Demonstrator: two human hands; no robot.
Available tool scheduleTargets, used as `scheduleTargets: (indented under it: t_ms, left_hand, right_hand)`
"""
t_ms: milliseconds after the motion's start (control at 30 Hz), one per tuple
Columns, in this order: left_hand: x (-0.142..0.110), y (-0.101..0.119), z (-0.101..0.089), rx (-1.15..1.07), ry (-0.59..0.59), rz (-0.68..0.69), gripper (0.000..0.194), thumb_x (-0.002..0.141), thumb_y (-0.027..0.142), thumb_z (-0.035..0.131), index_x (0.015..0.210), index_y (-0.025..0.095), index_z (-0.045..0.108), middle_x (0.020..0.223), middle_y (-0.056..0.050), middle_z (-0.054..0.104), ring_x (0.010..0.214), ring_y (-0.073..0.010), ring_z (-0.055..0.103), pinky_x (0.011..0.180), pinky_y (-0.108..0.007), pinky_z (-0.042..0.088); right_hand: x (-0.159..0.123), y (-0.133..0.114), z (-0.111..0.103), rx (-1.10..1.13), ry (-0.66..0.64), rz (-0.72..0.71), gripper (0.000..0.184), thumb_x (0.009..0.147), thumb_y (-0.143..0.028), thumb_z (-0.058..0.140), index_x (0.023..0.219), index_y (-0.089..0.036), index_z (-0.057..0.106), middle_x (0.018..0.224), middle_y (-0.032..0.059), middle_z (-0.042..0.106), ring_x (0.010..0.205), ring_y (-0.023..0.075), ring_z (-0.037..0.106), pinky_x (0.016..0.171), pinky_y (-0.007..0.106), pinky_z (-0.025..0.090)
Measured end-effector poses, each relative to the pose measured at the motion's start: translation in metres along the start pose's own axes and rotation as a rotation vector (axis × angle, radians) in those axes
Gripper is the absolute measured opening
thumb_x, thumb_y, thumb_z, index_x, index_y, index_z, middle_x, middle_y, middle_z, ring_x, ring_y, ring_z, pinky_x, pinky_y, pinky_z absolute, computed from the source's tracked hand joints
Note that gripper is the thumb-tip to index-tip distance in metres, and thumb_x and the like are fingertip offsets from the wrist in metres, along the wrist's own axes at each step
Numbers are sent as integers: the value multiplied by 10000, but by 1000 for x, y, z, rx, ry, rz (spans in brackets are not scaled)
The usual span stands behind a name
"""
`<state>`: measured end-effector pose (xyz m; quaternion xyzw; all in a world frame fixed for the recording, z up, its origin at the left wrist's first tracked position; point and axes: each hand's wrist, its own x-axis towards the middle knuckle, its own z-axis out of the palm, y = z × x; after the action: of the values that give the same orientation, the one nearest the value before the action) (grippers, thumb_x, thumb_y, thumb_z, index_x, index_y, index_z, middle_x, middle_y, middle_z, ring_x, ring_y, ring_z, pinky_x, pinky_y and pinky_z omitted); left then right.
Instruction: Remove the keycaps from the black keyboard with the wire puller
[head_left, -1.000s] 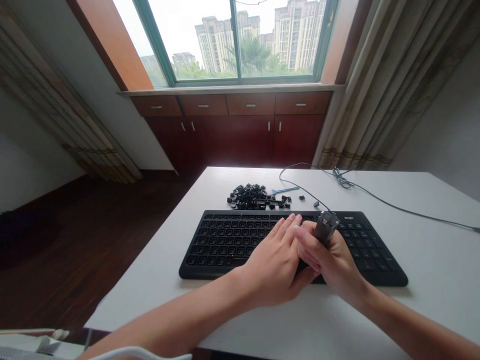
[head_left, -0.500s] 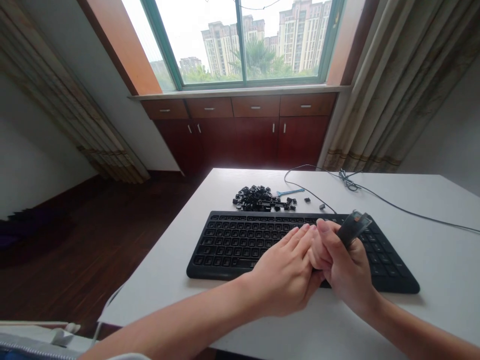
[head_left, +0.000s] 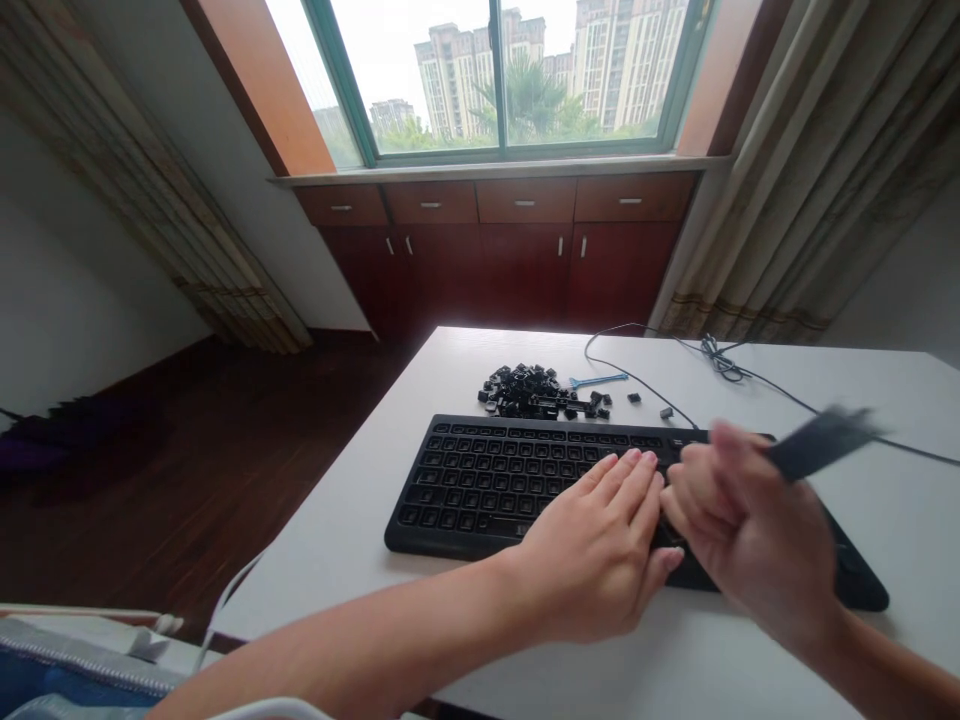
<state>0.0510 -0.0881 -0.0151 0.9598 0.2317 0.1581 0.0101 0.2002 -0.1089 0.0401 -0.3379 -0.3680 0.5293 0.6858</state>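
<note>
A black keyboard (head_left: 456, 541) lies across the white table, its left and middle key positions bare of caps. My left hand (head_left: 600, 545) rests flat over its middle, fingers stretched and close together. Just to the right, my right hand (head_left: 765, 525) is wrapped round a dark grey handled tool (head_left: 817, 445). The tool's end sticks out up and to the right, smeared by motion; its lower end is hidden by my fist. Black keycaps (head_left: 521, 388) are heaped behind the keyboard. On the right part, my right hand covers many keys.
A slim blue tool (head_left: 598, 380) lies behind the keyboard, near two loose keycaps (head_left: 634, 398). The keyboard's cable (head_left: 645, 385) runs back to a tied bundle (head_left: 720, 360). The white table (head_left: 322, 520) ends at the left above dark floor; cabinets (head_left: 517, 260) stand beyond.
My right hand has moved right, away from my left hand, with the tool now tilted further to the right. My left hand stays on the keyboard. The view has shifted slightly.
</note>
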Motion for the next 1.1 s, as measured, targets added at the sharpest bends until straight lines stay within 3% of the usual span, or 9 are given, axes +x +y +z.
scheduleTargets:
  t_ms: [67, 133, 267, 367, 533, 733, 867, 1000, 1100]
  left_hand:
    - [0, 0, 0, -5, 1, -2, 630, 1087, 420, 346, 1522, -35, 364, 1632, -227, 319, 1562, -309, 229, 1306, -422, 202]
    - [1, -1, 1, -38, 6, -22, 638, 1086, 444, 346, 1518, -24, 374, 1632, -221, 327, 1557, -303, 248, 1305, -415, 207]
    - [1, -6, 0, -126, 31, -69, 642, 1054, 523, 403, 1477, 43, 456, 1586, -179, 436, 1506, -290, 377, 1289, -420, 264]
    - [-1, -8, -1, -134, 33, -64, 648, 1040, 531, 427, 1460, 39, 475, 1557, -193, 471, 1488, -305, 405, 1281, -436, 284]
    - [-3, -1, -2, -99, 18, -38, 658, 1060, 415, 395, 1517, -56, 346, 1611, -269, 338, 1543, -345, 272, 1279, -454, 291]
    - [-6, 9, 4, 24, 61, 10, 570, 1070, 316, 379, 1499, -59, 380, 1618, -264, 326, 1557, -371, 208, 1303, -501, 215]
    - [-7, 10, 3, 6, 42, -39, 606, 1065, 345, 382, 1519, -55, 347, 1629, -260, 304, 1553, -360, 233, 1294, -485, 242]
    - [-5, -13, -15, -117, -5, 18, 653, 1023, 486, 475, 1469, 9, 455, 1557, -227, 456, 1495, -350, 382, 1255, -455, 324]
    - [-4, -43, -34, -256, -28, 124, 839, 849, 715, 647, 1431, 123, 526, 1464, -148, 587, 1370, -313, 549, 1211, -424, 391]
  right_hand:
    - [12, -23, 8, 39, 88, -153, 566, 956, -371, 644, 507, -205, 341, 432, -59, 232, 363, 81, 201, 361, 285, 160]
    - [24, -32, 8, 33, 132, -166, 550, 975, -307, 605, 512, -199, 328, 436, -65, 215, 370, 76, 173, 366, 274, 153]
    - [38, -8, -12, 97, 204, 115, 511, 911, -304, 685, 540, -211, 348, 453, -81, 249, 405, 77, 162, 369, 258, 159]
    - [33, 15, -23, 81, 184, 198, 490, 901, -318, 703, 560, -214, 366, 477, -87, 255, 434, 80, 165, 377, 244, 177]
    - [18, 23, -15, -23, 124, 189, 506, 898, -343, 731, 573, -212, 366, 507, -81, 269, 468, 78, 185, 412, 244, 208]
    - [10, 28, -13, -53, 124, 187, 535, 915, -390, 716, 566, -214, 351, 503, -72, 267, 462, 80, 201, 427, 267, 206]
    - [5, 35, -16, -77, 76, 152, 529, 927, -400, 703, 565, -206, 370, 505, -64, 289, 462, 80, 230, 433, 269, 212]
    - [1, 37, -18, -78, 17, 130, 514, 935, -390, 698, 572, -204, 385, 513, -60, 306, 469, 85, 254, 442, 272, 230]
    - [2, 35, -18, -55, 12, 126, 481, 942, -363, 691, 594, -207, 398, 510, -72, 282, 454, 82, 227, 427, 272, 204]
